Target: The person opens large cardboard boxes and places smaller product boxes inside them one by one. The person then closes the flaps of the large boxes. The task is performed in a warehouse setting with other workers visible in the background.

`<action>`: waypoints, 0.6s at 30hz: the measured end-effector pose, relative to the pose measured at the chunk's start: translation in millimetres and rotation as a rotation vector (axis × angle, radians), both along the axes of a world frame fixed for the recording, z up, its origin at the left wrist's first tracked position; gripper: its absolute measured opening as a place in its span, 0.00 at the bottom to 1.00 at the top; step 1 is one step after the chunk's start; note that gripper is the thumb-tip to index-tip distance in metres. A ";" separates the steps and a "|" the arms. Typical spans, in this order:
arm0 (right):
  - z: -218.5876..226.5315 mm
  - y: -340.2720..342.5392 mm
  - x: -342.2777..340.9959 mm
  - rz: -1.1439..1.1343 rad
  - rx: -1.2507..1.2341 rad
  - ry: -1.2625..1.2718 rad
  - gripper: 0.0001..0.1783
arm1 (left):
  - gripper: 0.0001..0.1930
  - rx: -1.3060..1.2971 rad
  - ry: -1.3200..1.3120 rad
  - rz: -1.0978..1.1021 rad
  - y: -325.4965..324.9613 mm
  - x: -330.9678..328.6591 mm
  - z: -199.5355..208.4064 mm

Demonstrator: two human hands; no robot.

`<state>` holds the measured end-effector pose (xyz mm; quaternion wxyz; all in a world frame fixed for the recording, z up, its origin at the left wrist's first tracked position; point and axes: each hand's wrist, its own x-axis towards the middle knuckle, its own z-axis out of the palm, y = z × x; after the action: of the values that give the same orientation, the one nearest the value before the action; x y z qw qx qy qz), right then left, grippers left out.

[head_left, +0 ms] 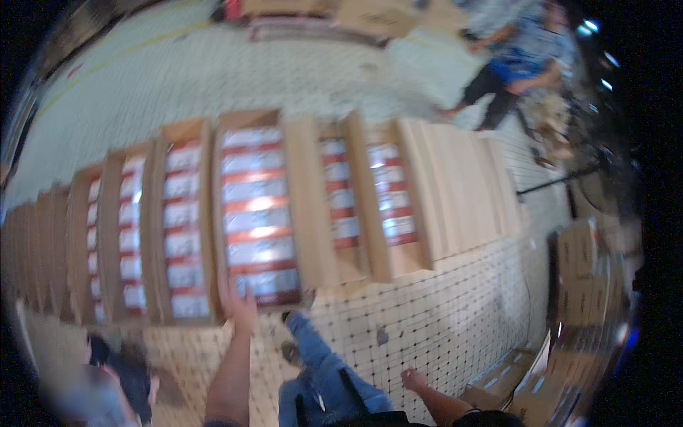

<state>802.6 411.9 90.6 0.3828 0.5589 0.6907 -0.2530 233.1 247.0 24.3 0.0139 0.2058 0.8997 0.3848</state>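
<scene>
While the left hand (240,307) reaches forward with fingers spread flat, holding nothing, it touches the near edge of an open cardboard carton (257,213) packed with red-and-white packets. That carton sits mid-row among other open cartons (181,228) lined up on the tiled floor (441,313) (the picture is blurred). The right hand (413,378) hangs low and loosely open, empty, well apart from the row. Closed boxes (498,381) lie at the floor's right edge.
</scene>
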 end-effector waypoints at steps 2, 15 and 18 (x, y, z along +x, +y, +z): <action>-0.5 -20.2 25.2 0.031 -0.168 -0.057 0.26 | 0.27 -0.039 -0.135 -0.028 -58.9 102.9 0.0; 35.6 52.4 -70.3 0.118 -0.056 0.216 0.29 | 0.18 -0.854 -0.440 -0.481 -312.6 357.3 -76.1; 22.5 85.2 -110.1 0.130 -0.094 0.262 0.32 | 0.18 -0.899 -0.553 -0.525 -249.8 332.7 -94.1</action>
<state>692.5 497.1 113.1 0.3305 0.4566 0.7569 -0.3306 565.8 -2.8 -69.8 0.4285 0.2876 0.8565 -0.0116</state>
